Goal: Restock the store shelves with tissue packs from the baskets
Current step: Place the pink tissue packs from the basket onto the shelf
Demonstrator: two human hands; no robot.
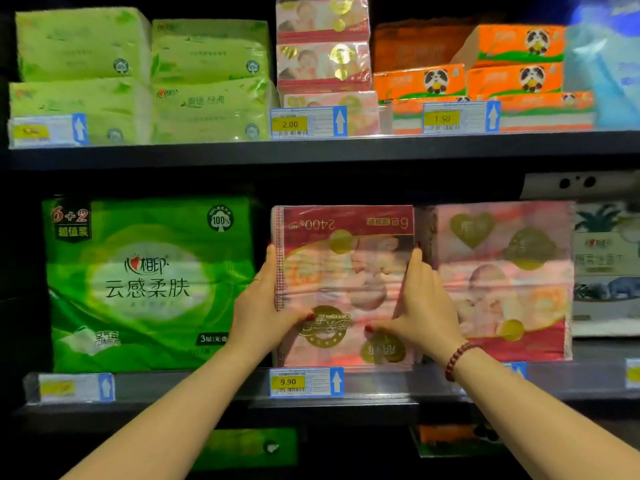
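pink tissue pack (346,271): glossy plastic film | shelf (173,154): matt dark

Two-tier store shelving, front view.
An upper dark grey metal shelf board (381,148) spans above a lower dark grey metal shelf board (180,384); white-and-yellow paper price labels (306,122) with blue arrows sit along both front edges.

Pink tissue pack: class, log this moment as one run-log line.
stage: placing | object: pink tissue pack, print upside down, at lower shelf | left hand: grips left edge | right hand: grips right edge
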